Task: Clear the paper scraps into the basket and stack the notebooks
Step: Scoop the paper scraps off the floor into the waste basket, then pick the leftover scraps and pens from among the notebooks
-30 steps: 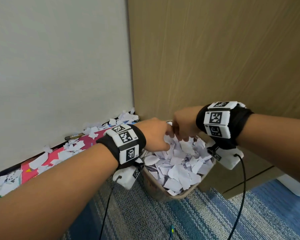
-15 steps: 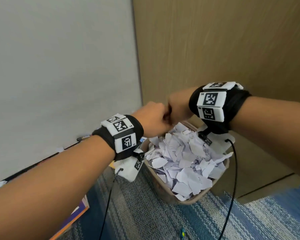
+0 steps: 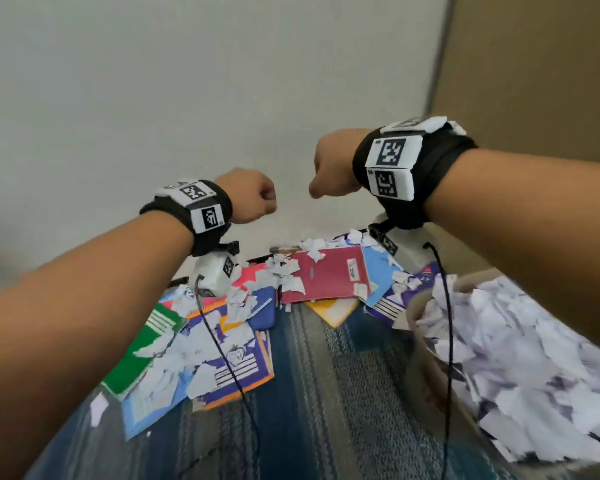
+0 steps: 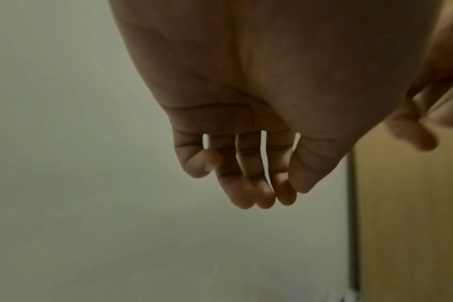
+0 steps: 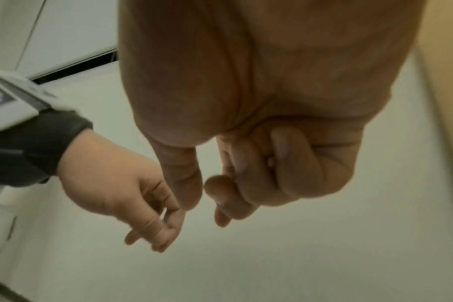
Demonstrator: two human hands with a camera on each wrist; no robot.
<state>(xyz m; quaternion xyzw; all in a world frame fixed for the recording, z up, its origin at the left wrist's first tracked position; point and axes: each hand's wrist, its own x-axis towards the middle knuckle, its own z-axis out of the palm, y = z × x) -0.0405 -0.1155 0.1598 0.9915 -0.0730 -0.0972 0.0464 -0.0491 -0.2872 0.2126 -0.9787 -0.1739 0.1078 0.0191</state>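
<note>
White scraps, basket, notebooks, head view only

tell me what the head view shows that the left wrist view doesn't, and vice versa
Head only: notebooks and paper scraps strewn on the carpet, the basket heaped with more. Left wrist only: the left hand from its palm side, fingers loosely curled, holding nothing. Both: the left hand, part of the right hand, the pale wall, the tan panel.
</note>
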